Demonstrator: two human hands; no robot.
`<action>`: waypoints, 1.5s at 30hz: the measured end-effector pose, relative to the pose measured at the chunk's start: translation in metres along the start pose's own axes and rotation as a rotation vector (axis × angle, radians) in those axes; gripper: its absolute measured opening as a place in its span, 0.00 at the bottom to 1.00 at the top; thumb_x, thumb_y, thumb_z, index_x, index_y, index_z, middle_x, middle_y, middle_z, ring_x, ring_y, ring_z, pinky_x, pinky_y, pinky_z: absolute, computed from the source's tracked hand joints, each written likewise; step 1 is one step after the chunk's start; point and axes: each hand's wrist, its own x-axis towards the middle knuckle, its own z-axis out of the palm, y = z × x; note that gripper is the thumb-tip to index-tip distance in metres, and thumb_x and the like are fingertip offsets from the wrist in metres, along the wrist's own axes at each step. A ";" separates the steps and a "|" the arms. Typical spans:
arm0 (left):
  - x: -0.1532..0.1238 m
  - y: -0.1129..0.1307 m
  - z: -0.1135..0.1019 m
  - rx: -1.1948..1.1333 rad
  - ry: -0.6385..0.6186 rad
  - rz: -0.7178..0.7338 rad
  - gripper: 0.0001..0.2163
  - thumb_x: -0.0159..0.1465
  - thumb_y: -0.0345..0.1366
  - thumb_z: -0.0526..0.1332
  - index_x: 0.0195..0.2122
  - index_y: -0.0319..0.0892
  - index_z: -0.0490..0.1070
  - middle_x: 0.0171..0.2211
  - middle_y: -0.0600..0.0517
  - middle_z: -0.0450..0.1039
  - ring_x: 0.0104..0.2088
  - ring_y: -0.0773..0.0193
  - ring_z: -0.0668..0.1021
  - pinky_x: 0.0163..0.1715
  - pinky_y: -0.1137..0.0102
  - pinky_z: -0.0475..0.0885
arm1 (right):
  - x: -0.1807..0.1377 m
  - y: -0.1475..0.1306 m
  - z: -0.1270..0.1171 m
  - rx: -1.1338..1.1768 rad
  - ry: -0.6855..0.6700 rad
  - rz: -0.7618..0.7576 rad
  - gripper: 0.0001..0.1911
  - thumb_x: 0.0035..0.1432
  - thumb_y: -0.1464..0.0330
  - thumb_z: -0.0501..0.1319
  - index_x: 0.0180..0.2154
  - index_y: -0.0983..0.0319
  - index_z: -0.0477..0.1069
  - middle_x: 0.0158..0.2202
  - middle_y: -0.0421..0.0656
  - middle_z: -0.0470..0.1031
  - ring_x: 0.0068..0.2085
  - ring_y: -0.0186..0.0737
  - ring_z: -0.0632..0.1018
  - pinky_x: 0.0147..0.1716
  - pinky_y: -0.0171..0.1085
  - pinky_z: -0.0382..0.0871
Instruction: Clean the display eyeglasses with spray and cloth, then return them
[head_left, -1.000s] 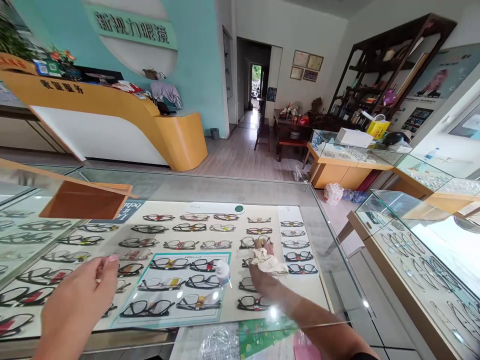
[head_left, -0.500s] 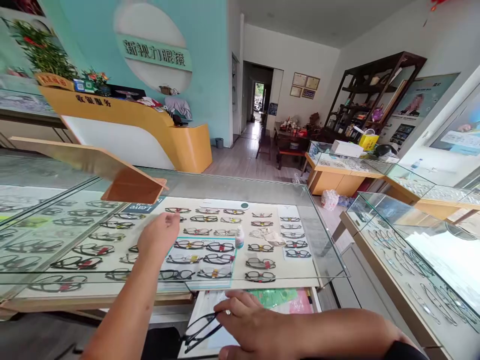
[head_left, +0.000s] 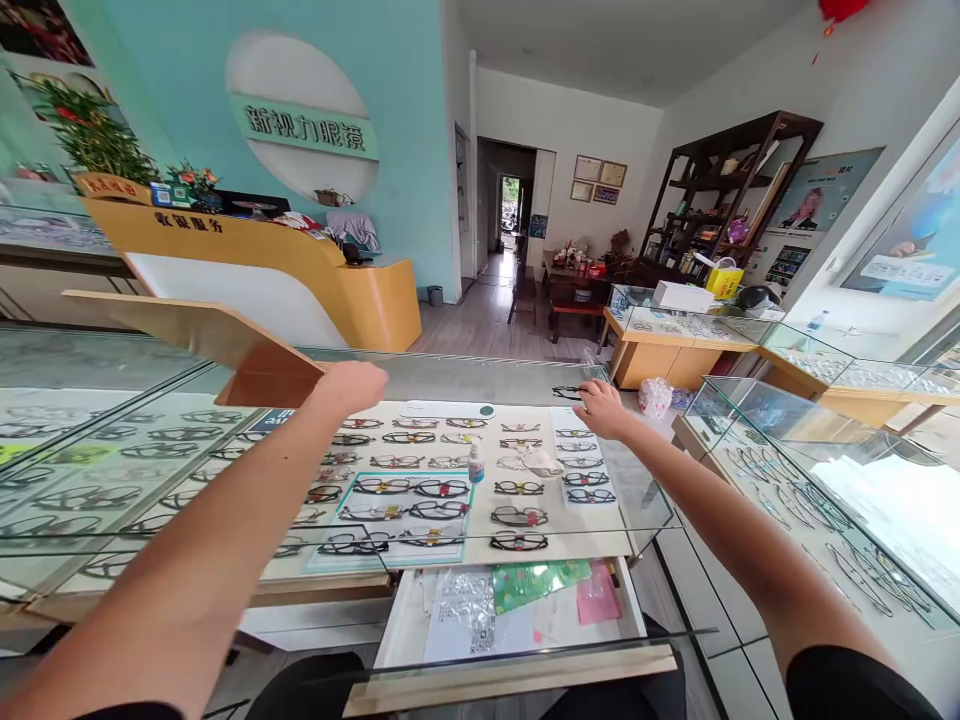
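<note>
My right hand [head_left: 600, 408] reaches out over the glass counter top [head_left: 637, 490], near its far right corner. Its fingers are closed on a pair of black-framed glasses [head_left: 568, 392] that sits at the glass surface. My left hand [head_left: 352, 385] is stretched forward over the counter's far side, beside a wooden stand [head_left: 247, 365]. Its fingers are curled under, and what they hold, if anything, is hidden. Under the glass lie rows of eyeglass frames [head_left: 409, 487], a small white bottle [head_left: 476, 462] and a crumpled cloth [head_left: 541, 462].
A pulled-out drawer [head_left: 517, 675] below the counter holds papers and plastic sleeves. More glass display cases [head_left: 825, 480] stand to the right across a narrow aisle. An orange reception desk [head_left: 300, 270] lies beyond the counter.
My right hand has come up from the drawer with the black glasses and reached to the counter's far right corner. My left hand has moved farther forward, and the view has tilted up.
</note>
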 end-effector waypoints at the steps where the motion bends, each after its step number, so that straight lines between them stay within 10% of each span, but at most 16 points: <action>1: -0.006 -0.006 0.005 -0.005 0.042 -0.039 0.16 0.63 0.37 0.62 0.20 0.45 0.58 0.21 0.50 0.60 0.32 0.54 0.71 0.37 0.64 0.58 | 0.007 0.008 0.010 -0.009 -0.007 0.020 0.26 0.78 0.61 0.49 0.66 0.66 0.73 0.73 0.58 0.65 0.77 0.64 0.56 0.75 0.59 0.50; 8: -0.071 0.003 0.073 -0.254 0.185 -0.021 0.21 0.72 0.49 0.54 0.24 0.45 0.51 0.21 0.53 0.53 0.27 0.62 0.59 0.31 0.64 0.53 | 0.031 0.028 0.068 -0.050 -0.050 0.057 0.27 0.78 0.60 0.48 0.63 0.66 0.76 0.73 0.56 0.65 0.77 0.65 0.55 0.76 0.58 0.47; 12: -0.111 0.019 0.106 -0.873 -0.109 0.243 0.22 0.69 0.62 0.55 0.41 0.46 0.69 0.36 0.49 0.74 0.37 0.57 0.76 0.40 0.65 0.72 | 0.034 0.026 0.086 -0.054 -0.053 0.044 0.27 0.79 0.59 0.47 0.61 0.66 0.77 0.73 0.56 0.65 0.77 0.65 0.55 0.76 0.58 0.45; 16: -0.143 0.034 0.125 -0.970 -0.409 0.341 0.38 0.60 0.61 0.70 0.66 0.49 0.64 0.64 0.40 0.74 0.63 0.46 0.78 0.62 0.57 0.74 | 0.032 0.023 0.090 -0.030 -0.052 0.047 0.25 0.78 0.61 0.49 0.60 0.66 0.77 0.72 0.55 0.67 0.76 0.66 0.57 0.76 0.59 0.46; 22: -0.154 0.042 0.138 -0.806 -0.409 0.279 0.22 0.66 0.56 0.68 0.52 0.48 0.74 0.51 0.47 0.82 0.53 0.51 0.83 0.59 0.57 0.76 | 0.004 -0.007 0.068 0.029 0.025 0.033 0.26 0.79 0.55 0.50 0.63 0.63 0.73 0.75 0.57 0.62 0.74 0.63 0.62 0.71 0.58 0.57; 26: -0.143 0.027 0.136 -0.738 -0.320 0.210 0.21 0.67 0.57 0.66 0.52 0.47 0.74 0.50 0.47 0.82 0.52 0.50 0.82 0.55 0.58 0.76 | -0.032 -0.048 0.061 0.128 -0.030 -0.103 0.34 0.65 0.42 0.67 0.59 0.59 0.71 0.58 0.52 0.79 0.57 0.55 0.79 0.55 0.46 0.70; 32: -0.137 0.007 0.132 -0.770 -0.233 0.104 0.31 0.63 0.56 0.68 0.61 0.47 0.66 0.62 0.41 0.75 0.58 0.47 0.80 0.56 0.55 0.77 | -0.044 -0.074 0.063 0.170 -0.025 -0.001 0.07 0.75 0.67 0.56 0.44 0.59 0.73 0.44 0.50 0.84 0.45 0.50 0.82 0.46 0.42 0.65; 38: -0.169 0.037 0.075 -0.554 0.389 0.295 0.22 0.66 0.48 0.65 0.59 0.47 0.65 0.62 0.39 0.70 0.66 0.41 0.72 0.66 0.47 0.69 | -0.030 -0.075 0.030 0.354 0.112 0.024 0.13 0.78 0.63 0.45 0.44 0.57 0.66 0.41 0.45 0.80 0.40 0.46 0.79 0.37 0.39 0.64; 41: -0.166 0.081 0.037 -0.519 0.283 0.544 0.10 0.71 0.43 0.60 0.51 0.50 0.69 0.53 0.44 0.76 0.58 0.46 0.77 0.64 0.51 0.70 | -0.016 -0.085 -0.003 0.442 0.166 -0.041 0.15 0.79 0.59 0.42 0.44 0.55 0.63 0.38 0.42 0.77 0.38 0.44 0.76 0.36 0.38 0.64; 45: -0.115 0.139 0.015 -0.641 0.021 0.516 0.24 0.69 0.49 0.65 0.63 0.47 0.68 0.64 0.40 0.73 0.65 0.43 0.74 0.62 0.52 0.69 | 0.009 -0.102 -0.051 0.564 0.198 -0.268 0.12 0.78 0.57 0.46 0.42 0.55 0.61 0.33 0.38 0.71 0.33 0.42 0.71 0.35 0.37 0.60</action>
